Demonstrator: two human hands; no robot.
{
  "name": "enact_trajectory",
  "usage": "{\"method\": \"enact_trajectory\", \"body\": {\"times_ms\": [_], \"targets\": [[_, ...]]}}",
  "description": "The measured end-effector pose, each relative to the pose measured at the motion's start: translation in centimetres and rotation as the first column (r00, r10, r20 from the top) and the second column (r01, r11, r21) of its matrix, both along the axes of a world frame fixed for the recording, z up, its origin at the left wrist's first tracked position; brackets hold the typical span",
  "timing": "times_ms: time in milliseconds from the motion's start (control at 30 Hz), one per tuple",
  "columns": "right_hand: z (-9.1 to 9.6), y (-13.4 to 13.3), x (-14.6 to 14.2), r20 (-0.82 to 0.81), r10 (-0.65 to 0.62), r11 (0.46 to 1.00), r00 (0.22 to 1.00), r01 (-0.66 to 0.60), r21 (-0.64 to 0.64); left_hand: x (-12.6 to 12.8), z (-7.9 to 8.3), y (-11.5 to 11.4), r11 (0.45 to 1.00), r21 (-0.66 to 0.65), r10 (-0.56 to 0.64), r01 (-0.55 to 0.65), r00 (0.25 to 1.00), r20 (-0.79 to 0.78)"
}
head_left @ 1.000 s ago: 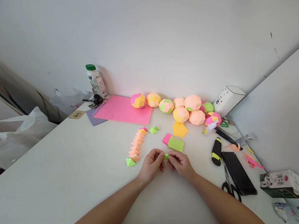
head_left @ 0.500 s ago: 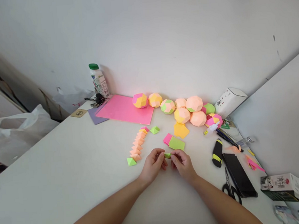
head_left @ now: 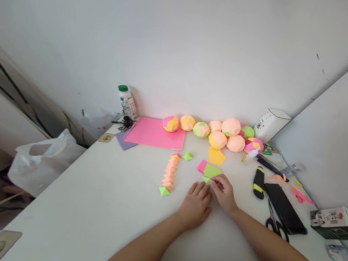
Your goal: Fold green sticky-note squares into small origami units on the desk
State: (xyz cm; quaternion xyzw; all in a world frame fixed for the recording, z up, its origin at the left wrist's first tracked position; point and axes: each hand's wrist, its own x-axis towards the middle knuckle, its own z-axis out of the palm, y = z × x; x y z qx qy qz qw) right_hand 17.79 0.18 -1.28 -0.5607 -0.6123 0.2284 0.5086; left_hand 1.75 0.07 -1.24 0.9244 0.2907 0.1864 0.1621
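My right hand point(head_left: 225, 193) pinches a small green folded paper piece point(head_left: 206, 179) between thumb and fingertips. Beside it my left hand point(head_left: 195, 205) lies palm down on the table, its fingers stretched out just below the green piece; whether they touch it I cannot tell. Just beyond the fingers are a stack of green paper squares point(head_left: 212, 170) and some pink paper squares point(head_left: 202, 166). To the left runs a row of folded peach paper pieces point(head_left: 169, 172), with a green folded piece point(head_left: 164, 191) at its near end and another green piece point(head_left: 187, 156) by its far end.
Several faceted paper balls point(head_left: 217, 139) line the wall behind yellow squares point(head_left: 217, 156). A pink sheet point(head_left: 152, 133), keys point(head_left: 126, 122) and a bottle point(head_left: 127, 104) stand back left. On the right are a cutter point(head_left: 258, 183), scissors point(head_left: 275, 223), a phone point(head_left: 286, 209) and a carton point(head_left: 337, 224).
My left hand has let go of the green piece and turned flat onto the table. The right hand still holds the piece. The whole view has shifted a little.
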Motion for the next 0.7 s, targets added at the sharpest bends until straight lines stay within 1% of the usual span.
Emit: {"method": "enact_trajectory", "body": {"times_ms": [100, 167, 300, 333, 433, 500, 567, 700], "targets": [[0.6, 0.5, -0.1, 0.061, 0.014, 1.0, 0.998, -0.016, 0.027, 0.0, 0.1, 0.0, 1.0, 0.003, 0.006, -0.006, 1.0, -0.008], [1.3, 1.3, -0.3, 0.109, 0.013, 1.0, 0.994, -0.016, 0.027, 0.0, 0.0, 0.0, 1.0, 0.008, 0.0, 0.0, 1.0, -0.007], [2.8, 4.5, -1.6, 0.237, 0.068, 0.997, 0.969, -0.075, 0.021, 0.0, -0.2, 0.0, 1.0, 0.018, 0.006, -0.006, 1.0, 0.011], [3.0, 5.6, -2.2, 0.264, 0.06, 0.998, 0.963, -0.068, 0.02, 0.0, -0.3, 0.0, 1.0, 0.021, 0.007, -0.007, 1.0, 0.014], [2.7, 8.4, -3.7, 0.376, 0.083, 0.997, 0.923, -0.076, -0.034, 0.1, -0.4, 0.0, 1.0, 0.024, 0.003, -0.003, 1.0, 0.001], [2.1, 9.7, -4.4, 0.394, 0.094, 0.996, 0.914, -0.084, -0.043, 0.1, -0.4, 0.0, 1.0, 0.026, -0.001, 0.002, 1.0, -0.012], [1.6, 10.4, -4.8, 0.409, 0.081, 0.997, 0.909, -0.073, -0.035, 0.1, -0.4, 0.1, 1.0, 0.031, -0.004, 0.004, 1.0, -0.016], [0.9, 11.0, -4.6, 0.435, 0.035, 0.999, 0.9, -0.027, -0.023, 0.2, -0.3, 0.1, 0.999, 0.038, -0.007, 0.008, 1.0, -0.015]]}}
